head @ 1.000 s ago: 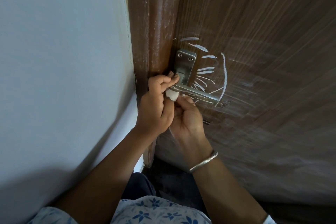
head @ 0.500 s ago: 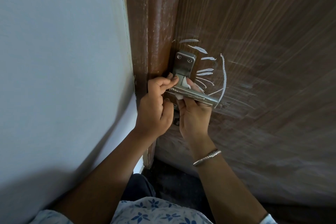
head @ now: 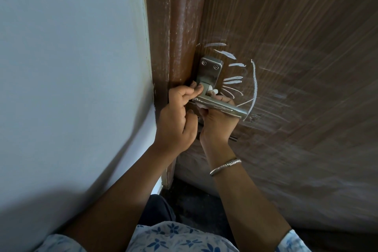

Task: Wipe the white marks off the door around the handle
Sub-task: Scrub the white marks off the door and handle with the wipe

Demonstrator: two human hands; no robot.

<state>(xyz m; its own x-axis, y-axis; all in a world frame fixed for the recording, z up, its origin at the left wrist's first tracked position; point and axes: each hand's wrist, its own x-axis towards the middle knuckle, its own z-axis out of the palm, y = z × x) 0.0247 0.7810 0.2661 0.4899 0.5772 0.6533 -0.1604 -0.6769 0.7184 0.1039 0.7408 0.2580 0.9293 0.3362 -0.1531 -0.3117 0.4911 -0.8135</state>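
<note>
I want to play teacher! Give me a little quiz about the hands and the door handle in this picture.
1. True or false: white marks show on the door beside the handle.
2. Which wrist wears the bracelet? A) left B) right
3. Fill in: the right hand holds a white wad, and the left hand grips the metal ____.
Key: 1 true; 2 B; 3 handle.
</note>
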